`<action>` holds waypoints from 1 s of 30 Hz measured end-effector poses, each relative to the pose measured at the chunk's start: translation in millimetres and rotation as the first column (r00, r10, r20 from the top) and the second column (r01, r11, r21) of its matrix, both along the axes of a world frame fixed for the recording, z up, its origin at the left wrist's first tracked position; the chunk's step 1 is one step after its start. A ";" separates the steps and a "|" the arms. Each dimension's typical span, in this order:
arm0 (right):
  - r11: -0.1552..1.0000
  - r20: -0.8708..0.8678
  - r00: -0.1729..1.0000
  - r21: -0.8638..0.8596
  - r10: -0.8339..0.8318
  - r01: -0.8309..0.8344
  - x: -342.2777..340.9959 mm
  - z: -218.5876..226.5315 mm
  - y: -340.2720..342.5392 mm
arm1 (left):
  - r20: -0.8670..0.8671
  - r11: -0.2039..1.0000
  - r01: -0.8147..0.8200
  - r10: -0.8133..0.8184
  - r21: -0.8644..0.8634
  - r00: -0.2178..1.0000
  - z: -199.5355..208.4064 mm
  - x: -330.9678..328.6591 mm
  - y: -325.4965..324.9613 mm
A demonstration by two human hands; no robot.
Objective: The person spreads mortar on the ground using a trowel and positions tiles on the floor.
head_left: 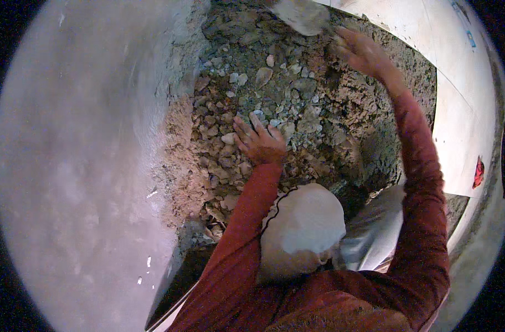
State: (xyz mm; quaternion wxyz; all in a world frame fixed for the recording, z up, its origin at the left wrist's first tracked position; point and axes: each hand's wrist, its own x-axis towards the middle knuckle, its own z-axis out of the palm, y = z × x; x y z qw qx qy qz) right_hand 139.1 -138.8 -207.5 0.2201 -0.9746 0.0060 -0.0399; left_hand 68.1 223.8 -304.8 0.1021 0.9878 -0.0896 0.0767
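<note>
**Brown-grey broken rubble (308, 119) lay loose and uneven**

At the far left of my feed, a smooth grey concrete-like surface (81, 144) ran down to a crumbling, pinkish-brown earthen edge (178, 149). Just right of that began the rubble: angular stones of mixed size, with pale chips scattered among darker clods.

The left hand (261, 143), at the end of a dark red sleeve (250, 202), rested on the stones with its fingers spread and open, gripping nothing that I could make out. Nearer me, a pale, cloth-covered knee (308, 221) stood beside that arm. Up at the top, a whitish, rounded lump (302, 16), blurred, sat just beside the fingertips of the right hand (363, 52). That hand was blurred too; I could not tell whether it touched or held the lump.

Farthest right, flat off-white sheets (463, 110) bordered the rubble, with a small red scrap (478, 172) on them.

I judged the work only partway along: stones already covered much of the strip, but the larger pieces and clods remained unsettled and the surface unlevelled.
</note>
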 end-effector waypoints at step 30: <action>-0.633 -0.463 0.624 0.772 -0.629 -0.065 58.4 -41.0 179.9 | 0.149 1.000 0.005 -0.009 0.025 0.989 -14.8 0.7 -7.8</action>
